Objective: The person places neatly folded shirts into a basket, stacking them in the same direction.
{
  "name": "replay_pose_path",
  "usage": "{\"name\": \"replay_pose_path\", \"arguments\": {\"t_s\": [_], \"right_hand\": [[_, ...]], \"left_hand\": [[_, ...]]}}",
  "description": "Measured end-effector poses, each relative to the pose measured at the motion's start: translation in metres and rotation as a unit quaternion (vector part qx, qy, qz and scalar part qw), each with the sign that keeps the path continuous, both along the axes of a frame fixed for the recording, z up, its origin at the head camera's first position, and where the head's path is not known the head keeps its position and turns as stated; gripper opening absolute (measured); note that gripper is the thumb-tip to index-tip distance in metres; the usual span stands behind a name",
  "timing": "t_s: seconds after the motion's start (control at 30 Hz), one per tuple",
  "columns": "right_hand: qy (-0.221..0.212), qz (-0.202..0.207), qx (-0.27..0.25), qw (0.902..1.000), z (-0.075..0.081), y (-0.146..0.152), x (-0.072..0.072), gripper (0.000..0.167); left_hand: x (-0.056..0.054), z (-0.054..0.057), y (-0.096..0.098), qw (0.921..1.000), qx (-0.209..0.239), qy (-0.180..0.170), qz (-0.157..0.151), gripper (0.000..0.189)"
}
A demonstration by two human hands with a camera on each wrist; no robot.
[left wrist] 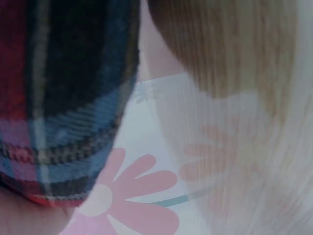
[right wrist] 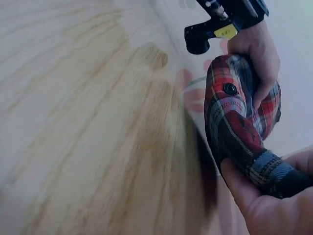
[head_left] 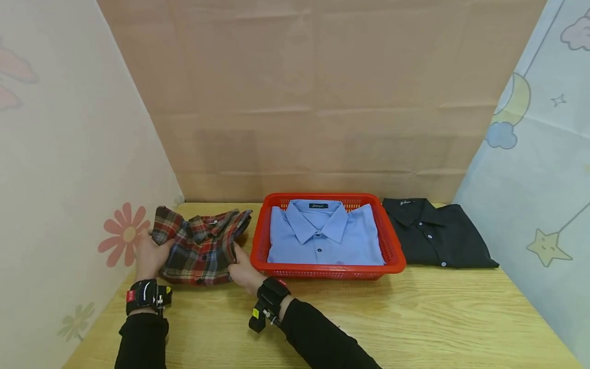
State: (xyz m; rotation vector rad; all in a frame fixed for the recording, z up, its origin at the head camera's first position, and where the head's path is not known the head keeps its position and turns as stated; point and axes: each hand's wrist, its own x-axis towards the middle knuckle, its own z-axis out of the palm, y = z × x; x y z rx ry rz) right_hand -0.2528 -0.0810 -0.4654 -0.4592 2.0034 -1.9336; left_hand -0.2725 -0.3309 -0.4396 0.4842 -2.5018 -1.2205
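Observation:
A folded plaid shirt in red, black and grey is held between both hands at the left of the table. My left hand grips its left side, thumb on top of the cloth. On the opposite side my right hand pinches the lower right edge. From the right wrist view, the shirt bends between the hands, a dark button on its front, and a gap shows between it and the wood. Plaid cloth fills the left of the left wrist view, with part of the hand below it.
Right of the plaid shirt stands a red plastic basket with a folded light blue shirt inside. A folded black shirt lies on the wooden table beyond the basket. Papered walls close off the left, back and right.

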Motion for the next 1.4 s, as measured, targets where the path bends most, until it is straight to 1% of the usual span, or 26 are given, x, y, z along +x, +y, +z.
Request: {"name": "replay_pose_path", "arguments": {"t_s": [0.1, 0.17, 0.3, 0.4, 0.5, 0.57, 0.63, 0.67, 0.73, 0.8, 0.87, 0.97, 1.07, 1.2, 1.33, 1.4], "right_hand": [[0.019, -0.002, -0.005, 0.9998, 0.005, -0.003, 0.005, 0.074], [0.033, -0.004, -0.003, 0.9995, 0.009, -0.005, 0.008, 0.075], [0.053, -0.006, 0.013, 0.9985, 0.017, -0.006, 0.014, 0.075], [0.068, -0.007, 0.030, 0.9972, 0.021, -0.006, 0.016, 0.074], [0.085, -0.005, 0.037, 0.9957, 0.024, -0.006, 0.018, 0.074], [0.084, -0.008, 0.033, 0.9959, 0.026, -0.005, 0.018, 0.072], [0.076, -0.009, 0.023, 0.9968, 0.028, -0.004, 0.019, 0.071], [0.070, -0.007, 0.013, 0.9974, 0.030, -0.004, 0.019, 0.071], [0.056, -0.003, -0.010, 0.9984, 0.033, -0.002, 0.019, 0.071], [0.052, 0.000, -0.025, 0.9983, 0.037, 0.000, 0.020, 0.072], [0.049, 0.003, -0.039, 0.9980, 0.042, 0.002, 0.020, 0.073], [0.050, 0.007, -0.049, 0.9975, 0.049, 0.007, 0.022, 0.072], [0.040, 0.019, -0.072, 0.9964, 0.055, 0.011, 0.022, 0.073], [0.051, 0.027, -0.076, 0.9954, 0.060, 0.018, 0.020, 0.071], [0.065, 0.034, -0.083, 0.9939, 0.064, 0.027, 0.018, 0.071], [0.068, 0.040, -0.092, 0.9926, 0.067, 0.031, 0.018, 0.072]], "left_hand": [[0.000, 0.001, 0.002, 0.9991, 0.008, 0.038, 0.015, 0.067], [0.000, 0.001, 0.003, 0.9980, 0.017, 0.057, 0.021, 0.065], [0.000, 0.003, 0.004, 0.9963, 0.029, 0.075, 0.030, 0.067], [0.000, 0.004, 0.004, 0.9947, 0.025, 0.094, 0.033, 0.070], [-0.001, 0.004, 0.004, 0.9925, 0.003, 0.118, 0.031, 0.074], [-0.002, 0.004, 0.005, 0.9910, -0.006, 0.131, 0.027, 0.079], [-0.002, 0.005, 0.005, 0.9901, -0.021, 0.137, 0.024, 0.077], [-0.002, 0.005, 0.006, 0.9900, -0.028, 0.136, 0.022, 0.074], [-0.003, 0.005, 0.007, 0.9888, -0.055, 0.138, 0.021, 0.063], [-0.003, 0.005, 0.008, 0.9863, -0.083, 0.141, 0.021, 0.051], [-0.003, 0.005, 0.009, 0.9832, -0.098, 0.152, 0.021, 0.043], [-0.002, 0.009, 0.011, 0.9820, -0.087, 0.167, 0.016, 0.041], [0.000, 0.015, 0.014, 0.9829, -0.060, 0.174, 0.013, 0.042], [0.002, 0.020, 0.019, 0.9825, -0.045, 0.180, 0.018, 0.043], [0.003, 0.025, 0.024, 0.9806, -0.050, 0.188, 0.026, 0.043], [0.004, 0.026, 0.027, 0.9799, -0.062, 0.187, 0.032, 0.043]]}}
